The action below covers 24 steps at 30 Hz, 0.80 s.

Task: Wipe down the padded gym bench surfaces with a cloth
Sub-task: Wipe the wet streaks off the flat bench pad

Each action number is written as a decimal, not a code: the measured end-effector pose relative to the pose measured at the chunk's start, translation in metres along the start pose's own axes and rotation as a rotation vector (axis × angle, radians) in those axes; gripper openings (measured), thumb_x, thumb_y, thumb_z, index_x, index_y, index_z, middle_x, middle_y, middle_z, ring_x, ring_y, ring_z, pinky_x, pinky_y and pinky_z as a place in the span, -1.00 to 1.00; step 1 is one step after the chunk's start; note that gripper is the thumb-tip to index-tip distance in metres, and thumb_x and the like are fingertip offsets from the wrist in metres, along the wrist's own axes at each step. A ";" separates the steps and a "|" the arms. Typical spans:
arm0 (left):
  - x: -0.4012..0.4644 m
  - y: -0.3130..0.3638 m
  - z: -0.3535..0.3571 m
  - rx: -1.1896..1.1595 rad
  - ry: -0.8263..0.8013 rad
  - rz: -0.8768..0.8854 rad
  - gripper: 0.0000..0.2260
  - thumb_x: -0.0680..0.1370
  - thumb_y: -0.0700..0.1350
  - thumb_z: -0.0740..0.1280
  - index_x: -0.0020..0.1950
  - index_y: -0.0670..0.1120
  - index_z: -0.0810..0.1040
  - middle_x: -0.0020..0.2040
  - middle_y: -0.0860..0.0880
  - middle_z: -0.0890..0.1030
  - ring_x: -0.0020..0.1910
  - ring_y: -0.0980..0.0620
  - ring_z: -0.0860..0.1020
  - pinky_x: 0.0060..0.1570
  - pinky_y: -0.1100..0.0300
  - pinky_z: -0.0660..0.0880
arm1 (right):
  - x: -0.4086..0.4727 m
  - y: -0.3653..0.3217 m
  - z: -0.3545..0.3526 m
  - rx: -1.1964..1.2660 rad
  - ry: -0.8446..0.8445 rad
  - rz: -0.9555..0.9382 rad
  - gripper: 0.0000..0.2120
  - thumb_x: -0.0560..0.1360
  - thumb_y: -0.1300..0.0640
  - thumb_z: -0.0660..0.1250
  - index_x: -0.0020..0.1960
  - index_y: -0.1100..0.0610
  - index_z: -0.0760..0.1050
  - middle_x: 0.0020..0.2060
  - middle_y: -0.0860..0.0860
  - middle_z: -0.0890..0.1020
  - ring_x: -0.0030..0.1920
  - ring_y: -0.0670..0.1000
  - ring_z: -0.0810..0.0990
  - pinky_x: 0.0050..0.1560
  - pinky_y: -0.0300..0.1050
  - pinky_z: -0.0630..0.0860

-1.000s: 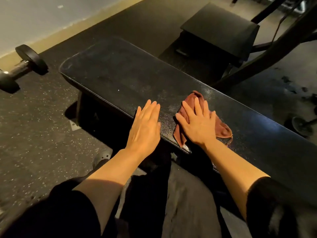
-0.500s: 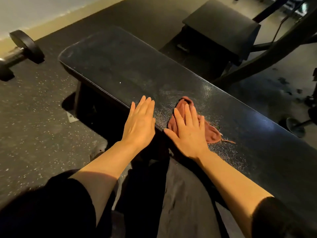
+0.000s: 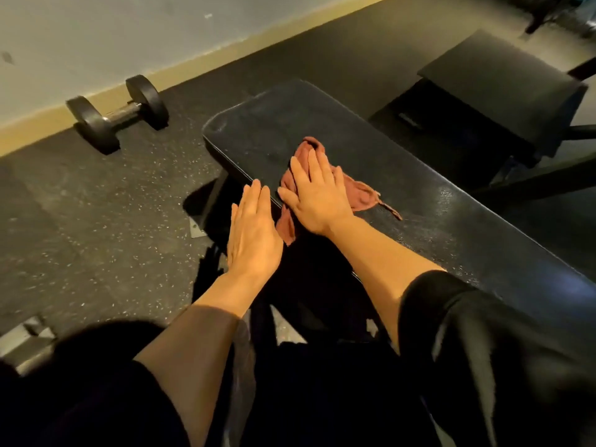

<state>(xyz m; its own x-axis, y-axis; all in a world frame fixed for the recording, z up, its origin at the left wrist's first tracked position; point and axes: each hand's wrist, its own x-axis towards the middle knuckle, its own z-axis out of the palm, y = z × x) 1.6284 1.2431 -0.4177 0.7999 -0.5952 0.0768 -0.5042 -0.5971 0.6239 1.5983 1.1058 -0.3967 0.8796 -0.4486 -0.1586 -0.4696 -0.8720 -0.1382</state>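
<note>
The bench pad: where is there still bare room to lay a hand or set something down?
Bare padding lies between the cloth and the bench pad's rounded far end, and to its right toward the sleeve. It is crowded at the near edge, where the right hand presses the cloth beside the left hand.

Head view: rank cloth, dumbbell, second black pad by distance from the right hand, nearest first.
1. Cloth: directly under the right hand, on the bench.
2. Dumbbell: on the floor, off to the left by the wall.
3. Second black pad: beyond the bench, far right.
</note>
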 end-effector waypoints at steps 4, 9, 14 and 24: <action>0.001 0.001 -0.001 -0.082 -0.049 -0.021 -0.48 0.63 -0.28 0.05 0.57 -0.06 0.01 0.58 0.04 -0.04 0.54 0.12 -0.11 0.52 0.09 -0.06 | -0.047 0.001 0.021 -0.111 0.123 -0.321 -0.42 0.60 -0.20 -0.10 0.56 -0.02 -0.01 0.56 0.07 -0.07 0.54 0.09 -0.20 0.48 0.15 -0.14; 0.011 -0.004 -0.003 -0.095 -0.059 -0.020 -0.44 0.60 -0.33 0.06 0.57 -0.06 0.02 0.58 0.05 -0.02 0.53 0.13 -0.10 0.52 0.11 -0.06 | -0.015 0.009 0.011 -0.064 0.080 -0.336 -0.46 0.61 -0.20 -0.03 0.55 -0.09 0.02 0.56 -0.05 -0.05 0.54 -0.03 -0.19 0.47 0.08 -0.16; 0.017 -0.007 -0.007 -0.093 -0.022 -0.048 -0.47 0.62 -0.33 0.12 0.56 -0.09 0.07 0.58 0.03 0.00 0.54 0.11 -0.09 0.50 0.17 0.01 | 0.059 0.022 -0.008 0.015 0.037 0.045 -0.47 0.62 -0.19 -0.05 0.55 -0.08 0.01 0.56 -0.03 -0.07 0.54 0.01 -0.17 0.49 0.24 -0.13; 0.052 -0.029 -0.018 -0.154 0.052 -0.112 -0.53 0.64 -0.23 0.12 0.55 -0.10 0.11 0.57 0.01 0.04 0.54 0.09 -0.05 0.49 0.16 0.00 | 0.081 0.003 -0.007 0.024 0.073 -0.341 -0.40 0.57 -0.22 -0.02 0.53 0.04 0.13 0.55 0.04 0.07 0.55 0.08 -0.05 0.46 0.24 -0.04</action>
<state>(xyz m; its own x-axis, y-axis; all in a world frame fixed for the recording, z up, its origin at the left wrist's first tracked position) 1.6905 1.2398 -0.4177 0.8658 -0.4990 0.0380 -0.3590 -0.5664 0.7418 1.6683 1.0658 -0.4035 0.9888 -0.1461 -0.0290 -0.1490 -0.9695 -0.1944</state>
